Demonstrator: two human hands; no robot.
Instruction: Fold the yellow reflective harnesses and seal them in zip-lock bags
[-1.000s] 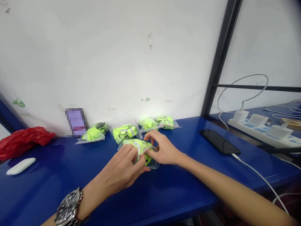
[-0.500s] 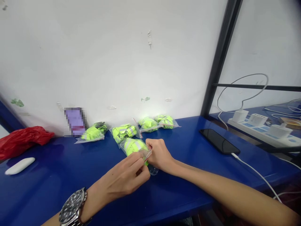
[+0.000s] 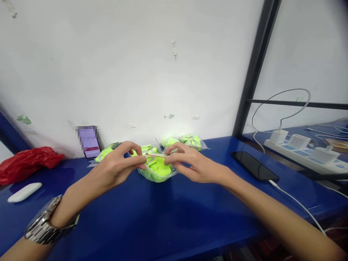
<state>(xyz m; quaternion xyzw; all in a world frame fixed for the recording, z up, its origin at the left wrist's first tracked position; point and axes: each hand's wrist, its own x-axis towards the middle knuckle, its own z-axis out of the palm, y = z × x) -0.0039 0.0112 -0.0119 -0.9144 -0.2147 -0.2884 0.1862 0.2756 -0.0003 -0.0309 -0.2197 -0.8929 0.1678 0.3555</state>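
While the red-lined mouth of a clear plastic zip bag packed with fluorescent yellow fabric [image 3: 157, 171] is drawn taut crosswise, its one end is pinched between the thumb and fingers of the left hand [image 3: 141, 160] and its other end between those of the right hand [image 3: 169, 159]. The bag is held over the middle of a glossy blue desk [image 3: 163, 221], toward the far edge; whether its underside is resting on the surface cannot be told. A silver metal-link wristwatch [image 3: 50, 223] is worn on the left wrist. Along the far edge, behind the hands, four similar yellow-filled bags [image 3: 194, 141] are set out, some of them partly hidden. To their left, a dark phone with a lit purple screen [image 3: 89, 140] is leaned against the white wall [image 3: 130, 72]. At the far left corner a crumpled red plastic bag [image 3: 29, 165] can be seen, with a smooth white oblong case [image 3: 25, 192] placed in front of it. Near the right edge, a black phone [image 3: 255, 166] is laid flat, plugged into a white cable [image 3: 299, 208].
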